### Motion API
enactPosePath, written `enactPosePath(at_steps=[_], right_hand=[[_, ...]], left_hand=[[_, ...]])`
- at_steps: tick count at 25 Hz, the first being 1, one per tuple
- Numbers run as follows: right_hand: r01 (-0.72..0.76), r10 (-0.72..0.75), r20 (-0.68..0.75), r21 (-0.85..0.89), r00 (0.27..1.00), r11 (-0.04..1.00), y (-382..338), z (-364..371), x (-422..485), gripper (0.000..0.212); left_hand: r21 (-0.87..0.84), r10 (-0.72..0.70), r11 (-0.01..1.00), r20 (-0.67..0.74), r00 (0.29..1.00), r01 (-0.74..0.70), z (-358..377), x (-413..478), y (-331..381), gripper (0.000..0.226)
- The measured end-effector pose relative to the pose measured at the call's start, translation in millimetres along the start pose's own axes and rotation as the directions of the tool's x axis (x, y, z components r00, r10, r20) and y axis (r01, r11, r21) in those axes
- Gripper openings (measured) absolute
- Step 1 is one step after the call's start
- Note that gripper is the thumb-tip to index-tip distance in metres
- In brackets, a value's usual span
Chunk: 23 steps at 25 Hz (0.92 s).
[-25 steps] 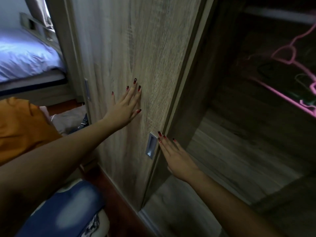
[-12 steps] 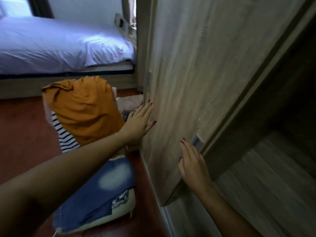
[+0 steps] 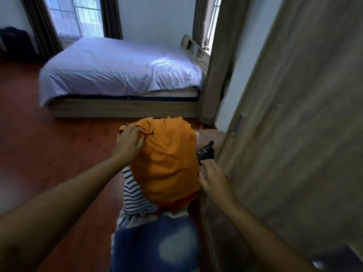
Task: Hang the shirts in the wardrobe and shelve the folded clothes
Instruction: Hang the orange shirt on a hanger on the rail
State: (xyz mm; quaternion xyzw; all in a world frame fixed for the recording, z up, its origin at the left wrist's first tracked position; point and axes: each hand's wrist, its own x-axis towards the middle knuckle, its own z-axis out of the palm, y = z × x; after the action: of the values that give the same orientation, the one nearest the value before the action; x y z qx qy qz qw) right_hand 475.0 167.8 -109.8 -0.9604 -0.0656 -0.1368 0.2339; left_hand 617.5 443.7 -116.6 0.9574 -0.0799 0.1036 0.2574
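Observation:
An orange shirt (image 3: 167, 160) lies on top of a heap of clothes beside the wardrobe. My left hand (image 3: 128, 142) rests on its upper left corner near the collar, fingers curled onto the cloth. My right hand (image 3: 211, 174) touches its right edge, fingers pinching the fabric. Under it lie a black-and-white striped shirt (image 3: 135, 195), a red garment (image 3: 176, 203) and blue jeans (image 3: 157, 244). The wooden sliding wardrobe door (image 3: 294, 134) fills the right side; the wardrobe's inside is out of view.
A bed with a white sheet (image 3: 121, 69) stands behind the heap. A dark object (image 3: 206, 153) lies between the orange shirt and the door. Red-brown wooden floor (image 3: 49, 154) lies open on the left. A window with dark curtains (image 3: 78, 16) is at the back.
Both hands left the wardrobe door and came down onto the orange shirt. My view swung left, away from the wardrobe opening toward the heap and the bed.

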Motion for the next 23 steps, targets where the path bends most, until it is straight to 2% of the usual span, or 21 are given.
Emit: enactPosePath(at_steps=[4, 5, 7, 9, 10, 12, 13, 14, 15, 16, 17, 18, 19, 20, 21, 23], right_hand=[[-0.051, 0.049, 0.033, 0.048, 0.998, 0.998, -37, 29, 79, 0.034], [-0.056, 0.055, 0.033, 0.053, 0.998, 0.997, -43, 35, 95, 0.035], [-0.064, 0.061, 0.048, 0.052, 0.997, 0.997, -51, 45, 116, 0.036], [-0.083, 0.080, 0.061, 0.056, 0.995, 0.995, -53, 55, 132, 0.036], [-0.093, 0.088, 0.069, 0.066, 0.994, 0.994, -53, 58, 137, 0.036], [-0.188, 0.171, 0.107, 0.186, 0.980, 0.964, -58, 66, 147, 0.031], [-0.331, 0.292, 0.158, 0.366, 0.943, 0.870, -63, 66, 152, 0.028], [-0.491, 0.413, 0.271, 0.573, 0.869, 0.657, -68, 63, 160, 0.028], [-0.597, 0.466, 0.412, 0.709, 0.783, 0.375, -72, 58, 168, 0.032], [-0.641, 0.449, 0.533, 0.757, 0.717, 0.126, -75, 49, 173, 0.037], [-0.652, 0.406, 0.613, 0.756, 0.678, -0.052, -76, 41, 179, 0.041], [-0.657, 0.382, 0.655, 0.740, 0.652, -0.145, -77, 33, 184, 0.044], [-0.674, 0.386, 0.672, 0.722, 0.632, -0.155, -79, 26, 187, 0.049], [-0.714, 0.409, 0.674, 0.697, 0.615, -0.074, -79, 22, 188, 0.056], [-0.755, 0.442, 0.663, 0.654, 0.604, 0.051, -79, 20, 188, 0.058], [-0.759, 0.514, 0.571, 0.572, 0.640, 0.311, -83, 10, 180, 0.033]], left_hand=[[0.062, -0.069, 0.996, 0.034, 0.997, 0.067, -4, 54, -51, 0.061], [0.051, -0.060, 0.997, 0.056, 0.997, 0.057, -2, 64, -59, 0.056], [-0.029, -0.021, 0.999, 0.058, 0.998, 0.023, 1, 77, -69, 0.029], [-0.069, -0.004, 0.998, -0.008, 1.000, 0.003, 1, 85, -73, 0.019], [-0.119, -0.014, 0.993, -0.060, 0.998, 0.007, 0, 88, -71, 0.021], [-0.366, -0.050, 0.931, -0.139, 0.989, -0.004, -10, 90, -57, 0.022], [-0.481, -0.033, 0.876, -0.147, 0.989, -0.042, -18, 88, -46, 0.023], [-0.571, 0.018, 0.816, -0.124, 0.992, -0.087, -26, 82, -33, 0.025], [-0.640, 0.111, 0.757, -0.075, 0.991, -0.133, -34, 72, -19, 0.024], [-0.677, 0.227, 0.714, -0.019, 0.974, -0.180, -39, 58, -6, 0.023], [-0.687, 0.334, 0.692, 0.031, 0.942, -0.223, -42, 44, 5, 0.022], [-0.688, 0.421, 0.673, 0.058, 0.905, -0.270, -43, 30, 12, 0.020], [-0.693, 0.494, 0.649, 0.070, 0.867, -0.314, -44, 17, 17, 0.018], [-0.699, 0.554, 0.623, 0.078, 0.829, -0.351, -44, 4, 21, 0.017], [-0.695, 0.609, 0.604, 0.087, 0.788, -0.391, -43, -5, 25, 0.018], [-0.673, 0.708, 0.585, 0.152, 0.690, -0.452, -42, -20, 32, 0.016]])
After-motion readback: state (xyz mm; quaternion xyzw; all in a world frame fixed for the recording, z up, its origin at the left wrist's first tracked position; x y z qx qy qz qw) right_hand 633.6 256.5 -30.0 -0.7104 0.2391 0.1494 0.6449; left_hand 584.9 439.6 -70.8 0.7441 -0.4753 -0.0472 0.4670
